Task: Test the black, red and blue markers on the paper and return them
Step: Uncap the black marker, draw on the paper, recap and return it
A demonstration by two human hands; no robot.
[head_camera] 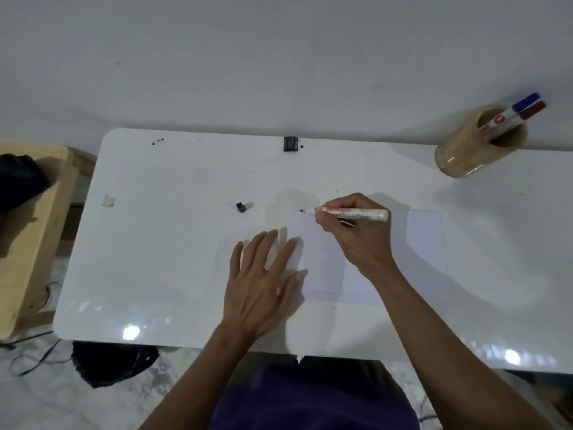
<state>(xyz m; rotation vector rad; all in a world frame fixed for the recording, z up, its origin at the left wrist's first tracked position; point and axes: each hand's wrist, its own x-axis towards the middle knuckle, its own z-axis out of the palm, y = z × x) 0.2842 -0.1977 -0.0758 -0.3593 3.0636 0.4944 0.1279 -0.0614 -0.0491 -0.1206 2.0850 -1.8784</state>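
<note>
A white sheet of paper [412, 243] lies on the white table [161, 243]. My right hand [353, 234] grips the uncapped black marker [366, 213], its black tip at the paper's top left corner. My left hand [263, 283] lies flat with fingers spread, fingertips on the paper's left edge. The black cap [243, 207] lies on the table left of the marker tip. The blue marker [524, 103] and red marker [535, 110] stand capped in a tan round holder [465, 156] at the back right.
A small black clip-like object [290, 143] sits at the table's far edge by the white wall. A wooden stool [31, 231] with a dark item stands to the left. A black bag [111, 364] and cables lie on the floor.
</note>
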